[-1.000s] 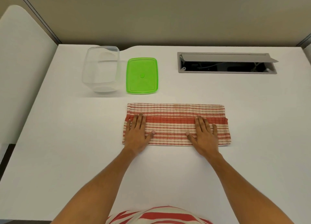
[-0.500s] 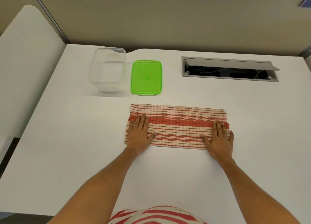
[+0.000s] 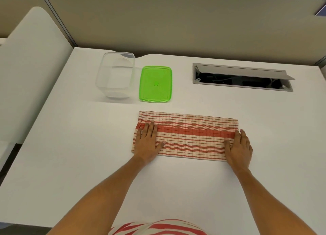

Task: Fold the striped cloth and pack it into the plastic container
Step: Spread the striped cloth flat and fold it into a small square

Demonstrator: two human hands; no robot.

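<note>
The red-and-cream striped cloth (image 3: 190, 134) lies folded into a long flat band on the white table (image 3: 70, 146). My left hand (image 3: 147, 141) rests flat on its left end, fingers spread. At the cloth's right end my right hand (image 3: 239, 146) lies flat as well, covering that edge. The clear plastic container (image 3: 115, 75) stands open and empty at the back left, apart from the cloth. Its green lid (image 3: 155, 83) lies flat just right of it.
A grey cable hatch (image 3: 241, 77) stands open in the table at the back right. A beige partition wall runs along the table's far edge, and a white side panel (image 3: 30, 58) borders the left.
My right hand has slid rightward along the cloth to its right end. The left hand has stayed on the left end. The camera view shifted slightly.
</note>
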